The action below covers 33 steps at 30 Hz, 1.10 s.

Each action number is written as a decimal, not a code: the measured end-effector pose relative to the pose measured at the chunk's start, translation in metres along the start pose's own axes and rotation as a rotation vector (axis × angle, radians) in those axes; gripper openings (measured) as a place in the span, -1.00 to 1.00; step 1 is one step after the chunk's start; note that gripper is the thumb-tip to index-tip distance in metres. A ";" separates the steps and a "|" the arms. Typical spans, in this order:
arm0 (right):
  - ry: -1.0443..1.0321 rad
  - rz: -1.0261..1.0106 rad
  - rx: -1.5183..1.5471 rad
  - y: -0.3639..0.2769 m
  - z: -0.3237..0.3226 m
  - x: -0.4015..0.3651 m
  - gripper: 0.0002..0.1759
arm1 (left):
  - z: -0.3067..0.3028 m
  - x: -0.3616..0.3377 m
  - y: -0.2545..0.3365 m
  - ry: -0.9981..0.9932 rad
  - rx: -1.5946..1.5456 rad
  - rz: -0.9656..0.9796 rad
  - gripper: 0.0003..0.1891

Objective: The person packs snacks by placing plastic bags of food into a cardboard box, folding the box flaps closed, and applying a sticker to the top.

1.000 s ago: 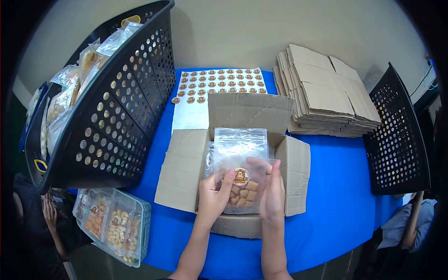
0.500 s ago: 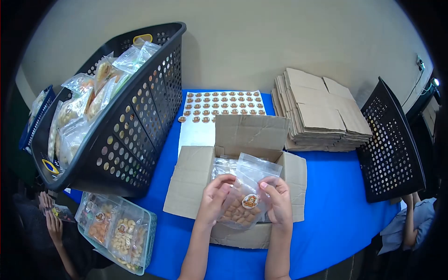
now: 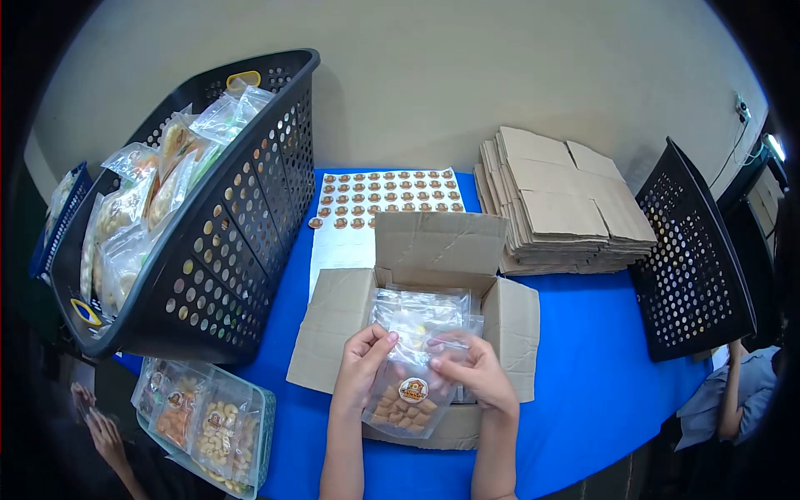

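Note:
A clear pouch (image 3: 406,400) of brown, pillow-shaped snacks with a round sticker hangs over the front of an open cardboard box (image 3: 439,242). My left hand (image 3: 362,363) pinches its upper left side between thumb and fingers. On its upper right side my right hand (image 3: 477,372) is closed, thumb against the plastic. More clear pouches (image 3: 450,307) lie inside the box behind the held one. The box flaps are spread outward.
Left, a tall black basket (image 3: 225,242) holds filled pouches; a green tray (image 3: 265,433) of pouches sits below. A sticker sheet (image 3: 333,250), stacked flat cardboard (image 3: 567,200) and another black basket (image 3: 696,258) stand behind and right. Co-workers' hands (image 3: 104,433) show at the left edge.
The pouch has moved left and slightly down and now hangs more upright. Both hands have shifted with it. The whole view has shifted slightly.

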State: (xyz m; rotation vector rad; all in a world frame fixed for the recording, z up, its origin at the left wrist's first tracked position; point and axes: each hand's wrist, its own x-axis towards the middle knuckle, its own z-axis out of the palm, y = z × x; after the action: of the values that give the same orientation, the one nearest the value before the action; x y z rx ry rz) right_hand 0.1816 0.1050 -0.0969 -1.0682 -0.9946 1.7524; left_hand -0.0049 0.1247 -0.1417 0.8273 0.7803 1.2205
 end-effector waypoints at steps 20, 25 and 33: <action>0.230 -0.138 -0.791 -0.015 0.010 -0.016 -0.81 | 0.027 -0.003 0.006 -0.328 0.745 0.137 -0.86; 0.178 -0.280 -0.799 -0.021 0.021 -0.029 -0.82 | 0.029 -0.017 0.019 -0.310 0.799 0.272 -0.91; 0.183 -0.389 -0.634 0.009 0.097 -0.105 -0.81 | 0.041 -0.115 0.082 -0.053 1.102 0.499 -0.89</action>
State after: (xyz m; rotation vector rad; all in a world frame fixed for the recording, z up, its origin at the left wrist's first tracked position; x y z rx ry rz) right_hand 0.1197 -0.0144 -0.0462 -1.2795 -1.5696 1.0205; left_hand -0.0283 0.0188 -0.0428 2.0339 1.2638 1.1327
